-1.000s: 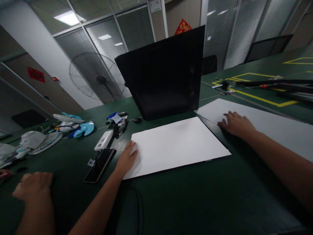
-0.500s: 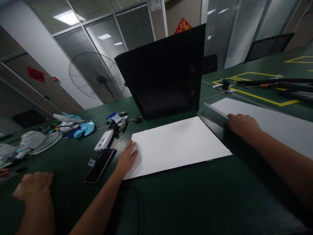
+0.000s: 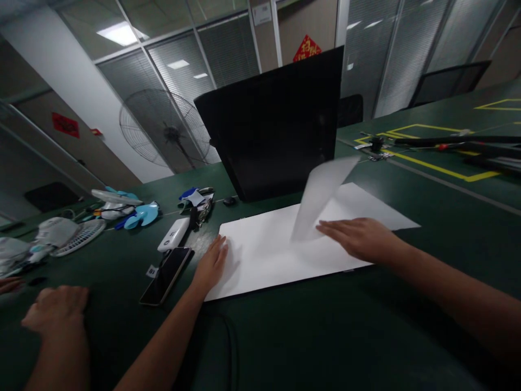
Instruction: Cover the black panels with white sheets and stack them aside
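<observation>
A flat white panel point(image 3: 252, 260) with a thin dark edge lies on the green table. My left hand point(image 3: 211, 260) rests at its left end, fingers stretched along the edge. Over the panel's right half, my right hand point(image 3: 360, 236) is closed on a thin white sheet point(image 3: 378, 203), its fingers straight and together; the thumb is hidden. Part of the sheet curls up in front of the fingertips, blurred by motion, and another part spreads to the right past the panel. Behind them a large black screen point(image 3: 277, 125) stands tilted.
Left of the panel lie a phone point(image 3: 166, 276), a white device point(image 3: 174, 234), a dark mouse point(image 3: 229, 201) and light-blue fan blades point(image 3: 142, 216). Another person's closed hand point(image 3: 57, 307) rests at the lower left. Black rods point(image 3: 459, 140) lie at the right.
My right hand has brought the white sheet leftward from the right side of the table onto the panel, and the sheet now curls up. My left hand stays at the panel's left end.
</observation>
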{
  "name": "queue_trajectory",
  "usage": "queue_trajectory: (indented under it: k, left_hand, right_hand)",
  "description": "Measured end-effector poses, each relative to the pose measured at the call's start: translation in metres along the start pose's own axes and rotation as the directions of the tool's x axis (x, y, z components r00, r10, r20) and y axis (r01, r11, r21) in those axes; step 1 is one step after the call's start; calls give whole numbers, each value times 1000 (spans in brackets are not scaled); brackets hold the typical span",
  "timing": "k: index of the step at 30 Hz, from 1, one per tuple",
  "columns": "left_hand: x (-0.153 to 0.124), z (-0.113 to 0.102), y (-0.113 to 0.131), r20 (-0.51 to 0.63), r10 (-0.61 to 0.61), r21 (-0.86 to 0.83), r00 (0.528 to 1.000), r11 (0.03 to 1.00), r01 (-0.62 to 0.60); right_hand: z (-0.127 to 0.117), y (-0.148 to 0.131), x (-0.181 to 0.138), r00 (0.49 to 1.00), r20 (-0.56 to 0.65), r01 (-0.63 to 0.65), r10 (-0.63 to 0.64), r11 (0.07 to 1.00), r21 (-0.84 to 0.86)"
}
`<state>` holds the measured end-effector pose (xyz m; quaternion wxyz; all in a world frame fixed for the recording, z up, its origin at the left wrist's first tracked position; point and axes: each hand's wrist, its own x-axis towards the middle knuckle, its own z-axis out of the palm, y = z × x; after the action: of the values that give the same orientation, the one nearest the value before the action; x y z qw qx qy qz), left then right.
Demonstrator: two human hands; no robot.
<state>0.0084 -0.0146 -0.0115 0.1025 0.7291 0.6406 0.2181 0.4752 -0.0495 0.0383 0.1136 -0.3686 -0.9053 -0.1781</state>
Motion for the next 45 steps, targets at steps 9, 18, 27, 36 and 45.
queue_trajectory:
  k: [9,18,27,36,45]
  left_hand:
    - [-1,-3,4,21,-39,-27,999,999,40]
    - [2,0,3,29,-42,74,999,996,40]
    - [6,3,-4,-21,-40,-12,999,999,40]
    - [6,5,-9,10,-29,-34,1000,999,29]
    - [7,4,-6,-20,-51,-7,999,999,51]
  right_hand:
    - [4,-66,24,969,25,231,-247,934,271]
    - [24,13,6,822,87,-568,562,821,56]
    - [9,32,-8,661,273,-695,699,707,-129]
    - [6,13,-2,625,333,-728,706,681,-77]
    - [22,-1,1,962,235,-11,-140,839,544]
